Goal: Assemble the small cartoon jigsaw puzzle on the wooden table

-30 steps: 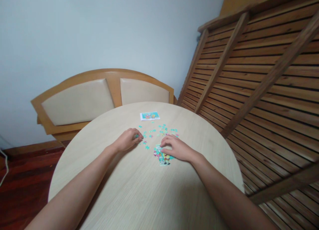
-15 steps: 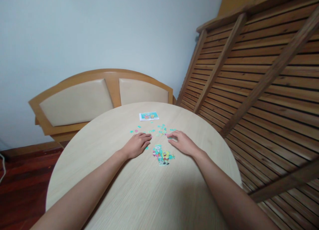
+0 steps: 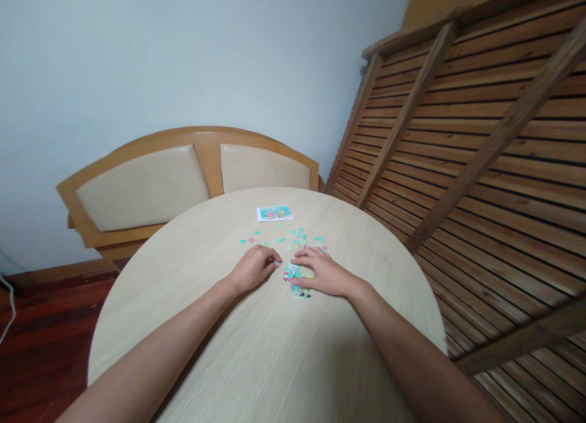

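Note:
On the round wooden table (image 3: 256, 350) lies a partly joined cartoon jigsaw patch (image 3: 295, 282). My right hand (image 3: 320, 270) rests flat on it, fingers stretched leftward over its top. My left hand (image 3: 254, 265) sits just left of the patch with fingers curled in a pinch; a small piece seems to be at the fingertips, too tiny to name. Several loose teal and pink puzzle pieces (image 3: 300, 237) are scattered just beyond both hands. A small reference picture card (image 3: 274, 213) lies farther back.
A wooden bench with two beige padded back panels (image 3: 183, 179) stands behind the table against a pale wall. A slatted wooden frame (image 3: 480, 136) leans along the right side, close to the table edge. Dark red floor (image 3: 36, 331) shows at the left.
My right hand slid back from the loose pieces onto the joined patch. My left hand curled from flat into a pinch and moved a little right, toward the patch.

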`<control>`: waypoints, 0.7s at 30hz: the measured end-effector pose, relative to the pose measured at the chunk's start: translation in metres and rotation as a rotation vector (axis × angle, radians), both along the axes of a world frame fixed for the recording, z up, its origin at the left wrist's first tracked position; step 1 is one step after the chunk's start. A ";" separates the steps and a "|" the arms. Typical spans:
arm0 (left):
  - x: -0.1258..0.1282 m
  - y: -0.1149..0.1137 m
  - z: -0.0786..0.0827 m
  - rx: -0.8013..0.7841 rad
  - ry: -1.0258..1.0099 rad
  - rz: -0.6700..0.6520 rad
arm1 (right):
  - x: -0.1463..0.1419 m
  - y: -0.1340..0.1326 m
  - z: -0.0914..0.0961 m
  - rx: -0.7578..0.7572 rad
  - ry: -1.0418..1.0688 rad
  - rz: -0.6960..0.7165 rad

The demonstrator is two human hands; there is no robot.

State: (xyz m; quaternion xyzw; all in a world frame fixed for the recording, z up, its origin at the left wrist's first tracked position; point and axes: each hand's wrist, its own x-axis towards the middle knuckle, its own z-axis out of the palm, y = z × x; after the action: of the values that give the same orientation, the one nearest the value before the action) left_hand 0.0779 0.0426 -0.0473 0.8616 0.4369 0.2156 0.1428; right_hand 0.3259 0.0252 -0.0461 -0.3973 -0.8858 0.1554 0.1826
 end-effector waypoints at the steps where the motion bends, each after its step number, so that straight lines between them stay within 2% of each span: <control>1: 0.000 0.000 -0.001 -0.013 -0.019 0.002 | 0.001 0.001 -0.001 0.003 0.001 -0.012; 9: 0.005 -0.002 0.000 -0.214 -0.298 -0.014 | -0.001 0.000 -0.002 0.010 0.021 -0.008; 12: 0.008 -0.002 -0.001 -0.235 -0.361 -0.019 | -0.002 -0.001 0.000 0.017 0.027 -0.007; 18: 0.009 -0.003 -0.006 -0.281 -0.383 -0.018 | -0.003 -0.001 0.001 0.027 0.039 0.003; 21: 0.011 -0.006 -0.004 -0.255 -0.345 0.005 | -0.002 0.000 -0.001 0.033 0.048 0.006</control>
State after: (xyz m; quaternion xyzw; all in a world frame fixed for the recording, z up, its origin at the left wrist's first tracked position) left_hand 0.0893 0.0364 -0.0513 0.7859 0.4317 0.3032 0.3227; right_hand 0.3238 0.0250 -0.0471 -0.3877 -0.8848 0.1509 0.2098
